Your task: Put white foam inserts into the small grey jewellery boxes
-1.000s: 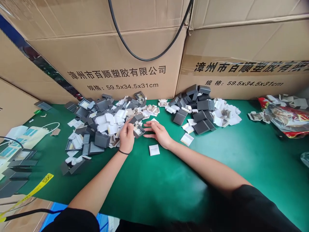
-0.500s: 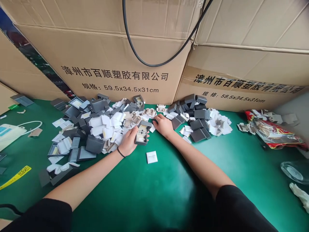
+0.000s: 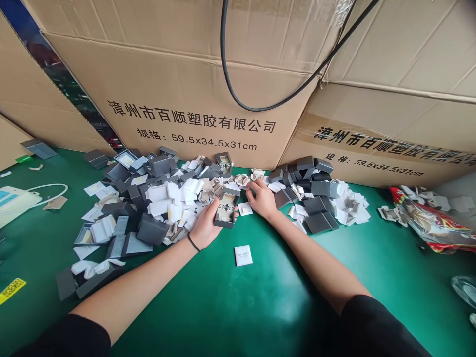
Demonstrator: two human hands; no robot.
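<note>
My left hand (image 3: 207, 227) grips a small dark grey box (image 3: 227, 207) with its fingers and thumb around the sides. The box is uncovered and tilted towards me, showing a pale inside with a dark pattern. To its right, my right hand (image 3: 263, 199) reaches over the table with loosely bent fingers, thumb and index finger apart. Its fingertips are close to beige card inserts (image 3: 241, 180); whether they touch is unclear. Just left of that hand lies a small white card piece (image 3: 245, 208). A white printed square packet (image 3: 243, 255) rests on the green tabletop nearer me.
Left of my hands is a heap of grey boxes (image 3: 152, 228) and white inserts. Another pile of grey boxes (image 3: 323, 214) lies right, beside white paper pieces (image 3: 351, 204). Large cartons (image 3: 186, 94) stand behind, with a hanging black cable (image 3: 256, 108). A red plastic bag (image 3: 442, 223) is far right.
The view has shifted, so everything appears lower and farther right. My left hand still holds the grey box, which is turned a little more towards me. My right hand stays near the inserts.
</note>
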